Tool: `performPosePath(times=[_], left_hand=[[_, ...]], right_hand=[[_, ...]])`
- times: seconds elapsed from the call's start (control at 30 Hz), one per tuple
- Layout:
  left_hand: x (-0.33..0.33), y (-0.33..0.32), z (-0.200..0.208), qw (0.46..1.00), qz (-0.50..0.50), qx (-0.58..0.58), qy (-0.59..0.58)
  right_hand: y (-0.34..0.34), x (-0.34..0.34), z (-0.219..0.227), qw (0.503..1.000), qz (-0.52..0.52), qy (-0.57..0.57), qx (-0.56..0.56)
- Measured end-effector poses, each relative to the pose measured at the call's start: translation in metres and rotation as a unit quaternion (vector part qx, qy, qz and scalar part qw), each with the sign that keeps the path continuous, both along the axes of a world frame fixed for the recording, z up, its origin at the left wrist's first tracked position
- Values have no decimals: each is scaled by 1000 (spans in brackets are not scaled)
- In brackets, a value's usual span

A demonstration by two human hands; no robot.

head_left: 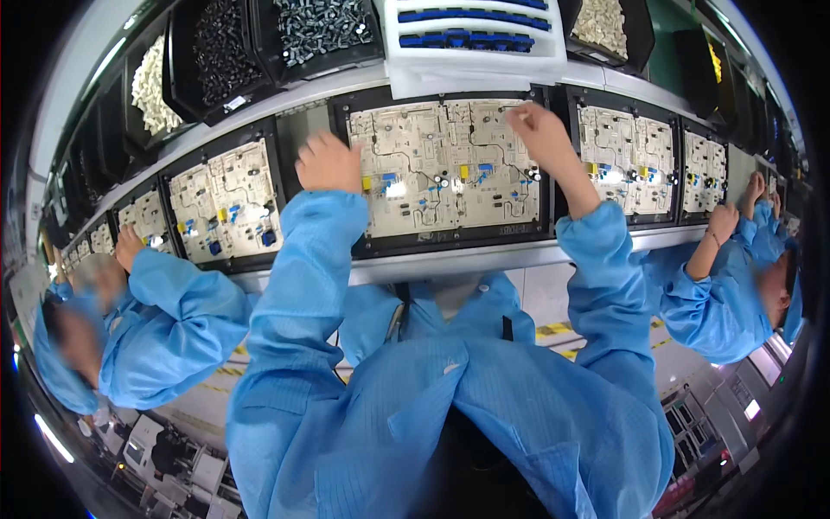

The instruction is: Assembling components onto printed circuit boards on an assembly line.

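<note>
In front of me lies a black carrier frame [450, 244] holding two pale circuit boards [406, 138] side by side, fitted with small blue, yellow and dark components. My left hand [330, 164] rests over the frame's left edge, its fingers slightly bent and the thumb apart; I see nothing in it. Over the upper right part of the boards is my right hand [543, 137], thumb and fingertips drawn together in a pinch. Whatever sits between those fingertips, if anything, is too small to make out.
Behind the frame stand black bins of dark parts [226, 60], metallic parts [324, 30] and cream parts [600, 26]. A white foam tray [475, 65] holds blue connectors. More framed boards [226, 203] line the rail. Co-workers in blue sleeves [177, 303] work on both sides.
</note>
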State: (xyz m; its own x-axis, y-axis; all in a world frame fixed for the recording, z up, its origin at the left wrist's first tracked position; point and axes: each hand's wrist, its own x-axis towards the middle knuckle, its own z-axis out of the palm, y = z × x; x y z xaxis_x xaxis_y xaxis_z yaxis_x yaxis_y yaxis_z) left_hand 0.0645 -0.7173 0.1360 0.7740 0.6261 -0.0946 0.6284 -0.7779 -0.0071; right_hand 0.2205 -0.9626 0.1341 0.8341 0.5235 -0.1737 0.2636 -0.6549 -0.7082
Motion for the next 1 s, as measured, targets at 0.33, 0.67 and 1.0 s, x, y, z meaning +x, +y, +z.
performPosePath(times=[0.33, 0.67, 1.0], left_hand=[[92, 0, -14, 945, -298, 49, -124], [115, -23, -41, 896, -370, 229, -91], [107, -26, -34, 854, -429, 268, -123]], right_hand=[[28, 35, -18, 790, 142, -557, -211], [33, 34, -29, 704, 192, -627, -273], [39, 44, -37, 721, 200, -633, -197]])
